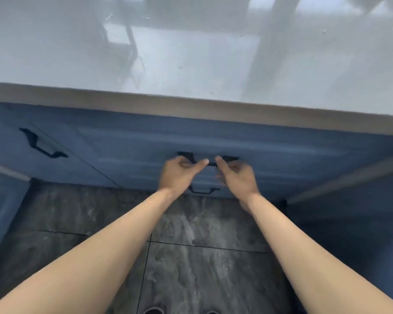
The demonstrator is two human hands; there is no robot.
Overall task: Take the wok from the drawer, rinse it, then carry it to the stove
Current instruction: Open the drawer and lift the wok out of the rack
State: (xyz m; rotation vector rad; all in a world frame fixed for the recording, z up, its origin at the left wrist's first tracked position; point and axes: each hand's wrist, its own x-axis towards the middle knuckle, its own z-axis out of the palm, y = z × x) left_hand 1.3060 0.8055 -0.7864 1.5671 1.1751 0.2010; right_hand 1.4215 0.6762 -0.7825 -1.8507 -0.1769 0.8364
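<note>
Reaching for the top drawer (247, 141) with both arms out, I have my left hand (179, 172) and right hand (238, 177) at its black handle (210, 163), one on each end, thumbs pointing in toward each other. The fingers look curled at the bar, but the picture is smeared with motion, so I cannot tell whether either hand has closed on it or is only touching. The drawer front sits flush under the counter edge (191, 105) — shut, so the wok is not in view; I judge it is inside, though nothing here shows which drawer holds it.

What worries me from here: a second handle (204, 191) sits just below, on a lower drawer, and I could open the wrong one. If my grip is only fingertips on the bar, a sharp tug could slip off. A heavy pan inside may make the drawer run out fast or slam at its stop — and I am standing close, shoes (154, 310) right beneath, so the front could come into my legs. An uneven pull from two hands might rack it on its runners.
</note>
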